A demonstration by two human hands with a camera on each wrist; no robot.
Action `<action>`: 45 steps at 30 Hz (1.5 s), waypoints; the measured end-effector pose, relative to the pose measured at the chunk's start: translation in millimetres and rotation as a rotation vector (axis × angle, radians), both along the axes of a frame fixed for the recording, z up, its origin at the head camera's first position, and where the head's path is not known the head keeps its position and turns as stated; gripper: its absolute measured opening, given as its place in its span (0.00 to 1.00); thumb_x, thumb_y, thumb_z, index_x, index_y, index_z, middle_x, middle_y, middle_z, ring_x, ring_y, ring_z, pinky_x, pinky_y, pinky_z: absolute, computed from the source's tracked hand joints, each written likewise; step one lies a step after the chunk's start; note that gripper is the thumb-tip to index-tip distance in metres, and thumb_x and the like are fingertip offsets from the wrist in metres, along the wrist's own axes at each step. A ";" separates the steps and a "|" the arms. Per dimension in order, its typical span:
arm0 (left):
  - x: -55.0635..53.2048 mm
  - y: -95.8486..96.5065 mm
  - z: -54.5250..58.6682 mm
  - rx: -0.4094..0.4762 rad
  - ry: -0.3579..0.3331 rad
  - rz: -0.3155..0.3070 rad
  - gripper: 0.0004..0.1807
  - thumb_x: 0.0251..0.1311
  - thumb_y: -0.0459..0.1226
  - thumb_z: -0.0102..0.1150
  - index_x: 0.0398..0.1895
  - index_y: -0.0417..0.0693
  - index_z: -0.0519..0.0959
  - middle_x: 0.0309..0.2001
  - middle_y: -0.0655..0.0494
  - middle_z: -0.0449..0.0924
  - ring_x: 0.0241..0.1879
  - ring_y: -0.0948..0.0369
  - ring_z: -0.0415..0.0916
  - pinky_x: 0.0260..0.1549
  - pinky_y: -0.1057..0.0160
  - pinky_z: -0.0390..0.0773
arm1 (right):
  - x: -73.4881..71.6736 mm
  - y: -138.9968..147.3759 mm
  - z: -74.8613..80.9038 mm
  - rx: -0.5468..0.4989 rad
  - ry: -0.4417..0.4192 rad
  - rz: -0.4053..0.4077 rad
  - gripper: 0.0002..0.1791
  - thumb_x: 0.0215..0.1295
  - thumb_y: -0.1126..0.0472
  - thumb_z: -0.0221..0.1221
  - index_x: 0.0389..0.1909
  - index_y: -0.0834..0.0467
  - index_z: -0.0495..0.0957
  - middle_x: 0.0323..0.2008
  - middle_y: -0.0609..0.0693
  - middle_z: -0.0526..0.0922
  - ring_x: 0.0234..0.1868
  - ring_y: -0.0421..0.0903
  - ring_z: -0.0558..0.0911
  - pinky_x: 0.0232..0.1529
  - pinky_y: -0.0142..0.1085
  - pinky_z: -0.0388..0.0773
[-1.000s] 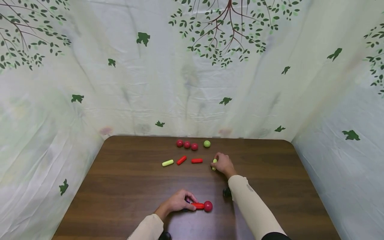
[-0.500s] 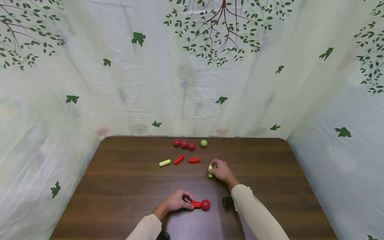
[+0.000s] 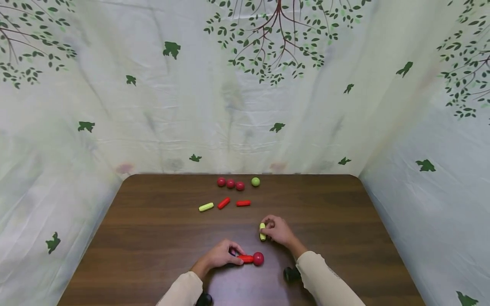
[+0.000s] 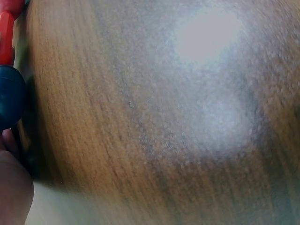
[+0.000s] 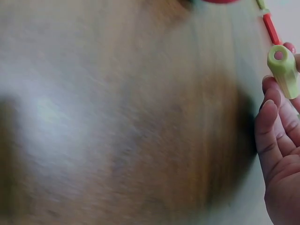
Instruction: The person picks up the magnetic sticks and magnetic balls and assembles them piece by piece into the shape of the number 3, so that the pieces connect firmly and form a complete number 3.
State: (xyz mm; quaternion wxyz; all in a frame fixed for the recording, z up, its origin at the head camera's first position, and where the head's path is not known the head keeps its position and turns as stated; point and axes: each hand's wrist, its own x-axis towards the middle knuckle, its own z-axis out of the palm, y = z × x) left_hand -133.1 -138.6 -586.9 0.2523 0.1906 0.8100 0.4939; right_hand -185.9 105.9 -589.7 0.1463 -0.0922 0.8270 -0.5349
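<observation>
In the head view my left hand [image 3: 220, 254] grips a toy piece near the front of the table: a red rod [image 3: 246, 259] with a red ball [image 3: 258, 259] on its far end. At the rod's other end a dark blue ball [image 4: 11, 96] shows in the left wrist view, mostly hidden by my fingers in the head view. My right hand [image 3: 280, 232], a little farther back and to the right, pinches a yellow-green rod [image 3: 262, 232] between thumb and fingers. The right wrist view shows a round hole in the end of this ribbed rod [image 5: 284, 72].
Behind the hands lie another yellow-green rod [image 3: 206, 207], a slanted red rod [image 3: 223, 203] and a level red rod [image 3: 243, 203]. Along the back edge sit several red balls [image 3: 230, 183] and a green ball [image 3: 255, 182]. A leaf-patterned cloth [image 3: 245, 106] hangs behind the brown table [image 3: 153, 238].
My right hand has brought the yellow-green rod toward the front, closer to the red ball. My left hand stays on its piece. The whole head view has shifted slightly.
</observation>
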 end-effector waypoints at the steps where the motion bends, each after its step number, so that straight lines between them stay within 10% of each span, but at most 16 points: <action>1: -0.4 -0.4 0.1 -0.002 -0.003 0.002 0.09 0.49 0.35 0.71 0.35 0.45 0.86 0.26 0.62 0.77 0.28 0.66 0.69 0.28 0.69 0.67 | 1.3 -0.9 -0.8 -0.013 -0.003 0.004 0.12 0.56 0.66 0.65 0.39 0.63 0.76 0.19 0.46 0.77 0.19 0.40 0.73 0.19 0.33 0.73; 45: -7.9 -1.6 -0.6 -0.012 0.009 -0.002 0.08 0.50 0.34 0.70 0.35 0.44 0.85 0.24 0.62 0.74 0.25 0.67 0.67 0.26 0.69 0.66 | 28.0 -9.4 -11.2 -0.117 0.063 0.005 0.13 0.56 0.65 0.67 0.40 0.61 0.76 0.23 0.45 0.76 0.20 0.36 0.69 0.21 0.27 0.65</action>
